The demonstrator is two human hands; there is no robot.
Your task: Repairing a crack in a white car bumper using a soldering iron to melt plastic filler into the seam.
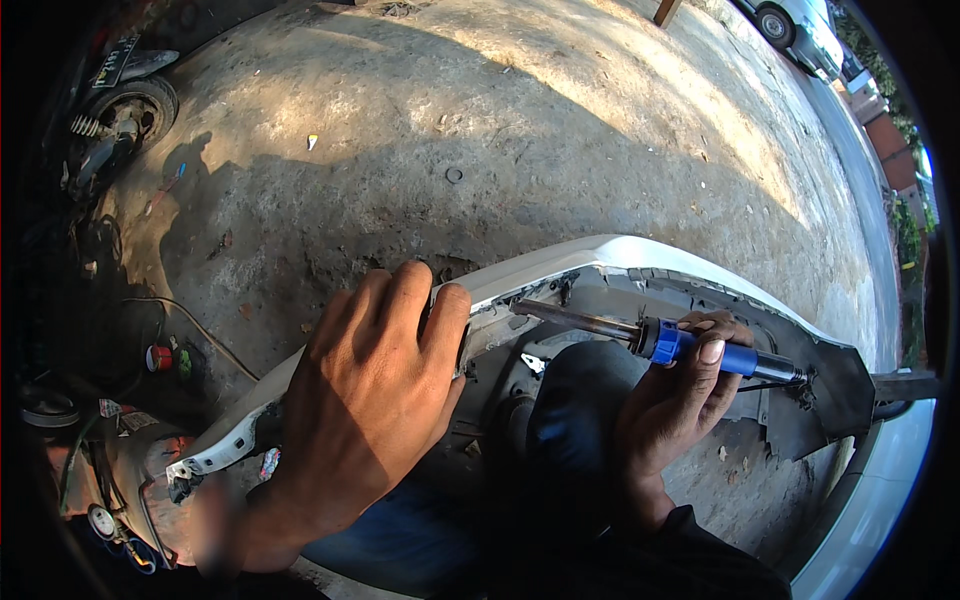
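Observation:
A white car bumper (pixel 612 250) lies in an arc across my lap, its dark, rough inner side toward me. Over its upper edge, left of the middle, my left hand (pixel 375 375) is closed, fingers bent across the rim. On the right, my right hand (pixel 675 405) grips the blue handle of a soldering iron (pixel 662 342). The iron's metal barrel points left, and its tip is at the bumper's inner edge, a short way right of my left hand. Whether the tip touches the plastic I cannot tell.
At the upper left stands a motorcycle (pixel 130 115). A rusty tank with a gauge (pixel 102 521) and hoses is at the lower left, near the bumper's end. A red tin (pixel 158 358) sits on the concrete floor. A white vehicle (pixel 800 35) is far right; a pale car panel (pixel 880 500) is close right.

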